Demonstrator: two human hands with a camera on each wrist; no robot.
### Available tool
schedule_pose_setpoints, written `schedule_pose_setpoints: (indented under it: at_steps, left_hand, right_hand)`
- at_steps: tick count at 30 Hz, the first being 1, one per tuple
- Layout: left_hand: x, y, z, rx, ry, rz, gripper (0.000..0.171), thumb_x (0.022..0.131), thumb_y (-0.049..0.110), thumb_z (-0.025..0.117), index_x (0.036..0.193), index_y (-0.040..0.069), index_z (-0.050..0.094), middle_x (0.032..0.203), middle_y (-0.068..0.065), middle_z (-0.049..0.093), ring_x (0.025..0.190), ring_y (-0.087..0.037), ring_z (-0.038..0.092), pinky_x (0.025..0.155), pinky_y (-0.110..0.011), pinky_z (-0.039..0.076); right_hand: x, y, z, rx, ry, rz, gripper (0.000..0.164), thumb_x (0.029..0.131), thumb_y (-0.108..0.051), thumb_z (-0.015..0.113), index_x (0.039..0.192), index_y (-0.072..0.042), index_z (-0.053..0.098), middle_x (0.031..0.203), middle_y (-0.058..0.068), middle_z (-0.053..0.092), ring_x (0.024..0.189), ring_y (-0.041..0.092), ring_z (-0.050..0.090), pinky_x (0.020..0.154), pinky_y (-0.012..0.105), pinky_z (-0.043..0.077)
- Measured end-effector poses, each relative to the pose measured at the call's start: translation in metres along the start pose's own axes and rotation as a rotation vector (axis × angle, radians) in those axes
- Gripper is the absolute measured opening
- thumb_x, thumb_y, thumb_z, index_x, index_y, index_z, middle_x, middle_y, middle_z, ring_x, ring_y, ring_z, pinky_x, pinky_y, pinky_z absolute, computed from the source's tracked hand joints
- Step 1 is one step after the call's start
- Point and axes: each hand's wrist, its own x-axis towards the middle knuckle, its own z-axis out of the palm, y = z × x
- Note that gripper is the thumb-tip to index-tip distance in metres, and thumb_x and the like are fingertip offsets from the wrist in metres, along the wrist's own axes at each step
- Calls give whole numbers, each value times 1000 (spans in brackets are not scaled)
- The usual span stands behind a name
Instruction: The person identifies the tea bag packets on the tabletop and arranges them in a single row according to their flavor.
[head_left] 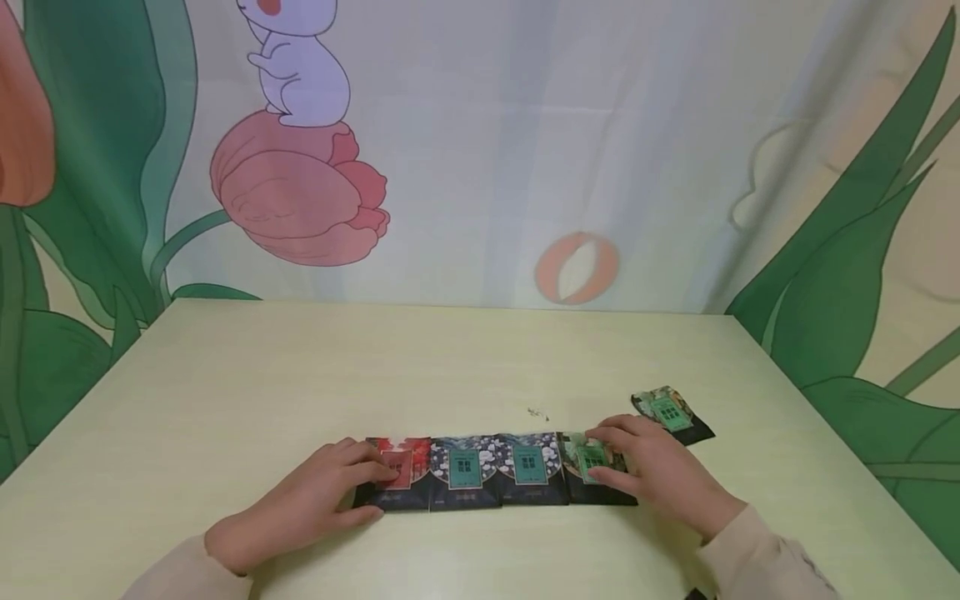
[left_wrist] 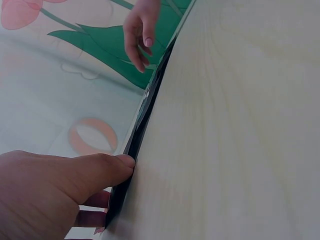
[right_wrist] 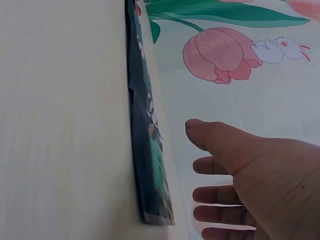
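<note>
Four flat sachets lie edge to edge in a row on the table. The leftmost is a red sachet [head_left: 408, 496]; beside it are two blue floral sachets [head_left: 465, 471] with teal labels, then a green sachet [head_left: 600, 495] at the right end. My left hand [head_left: 324, 487] rests at the red sachet's left end, its thumb along the near edge and fingers over the top. Above the green sachet is my right hand [head_left: 660, 467], fingers spread; the right wrist view shows it apart from the row [right_wrist: 142, 115]. Another green sachet [head_left: 667, 412] lies beyond it.
Small dark crumbs or marks [head_left: 537, 412] show on the pale table [head_left: 337, 358] behind the row. A corner of something dark [head_left: 697, 594] peeks in at the bottom edge, near the right sleeve. A printed curtain [head_left: 465, 167] hangs behind the table.
</note>
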Motion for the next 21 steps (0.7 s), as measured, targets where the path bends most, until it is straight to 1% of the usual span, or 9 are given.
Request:
schedule_pose_setpoints:
  at_steps: [5, 9, 16, 21]
  left_hand:
    - [1, -1, 1, 3, -1, 0, 34, 79, 37, 77, 109, 22, 70, 110, 6, 61, 103, -16, 55, 90, -40, 50]
    - [1, 0, 0, 1, -9, -4, 34, 80, 39, 77, 109, 23, 70, 109, 6, 61, 101, -15, 55, 89, -40, 50]
    - [3, 1, -1, -5, -40, -51, 36, 79, 37, 77, 112, 23, 70, 114, 4, 61, 107, -16, 55, 93, -42, 49]
    - [3, 1, 0, -7, -44, -53, 37, 80, 39, 76, 112, 24, 70, 114, 5, 61, 106, -16, 54, 93, -42, 49]
  right_hand:
    - [-1, 9, -6, 28, 11, 31, 47, 86, -39, 69, 126, -14, 63, 128, 12, 59, 118, 35, 56, 94, 52, 49]
    - [-1, 20, -8, 37, 32, 53, 47, 87, -39, 68, 126, -14, 63, 130, 14, 58, 121, 37, 53, 96, 55, 47]
    - [2, 48, -5, 33, 108, 59, 43, 88, -32, 68, 124, -9, 63, 127, 16, 59, 118, 37, 55, 95, 54, 47]
    - [2, 66, -1, 35, 109, 97, 43, 87, -29, 70, 123, -6, 63, 127, 20, 59, 120, 42, 52, 97, 57, 44]
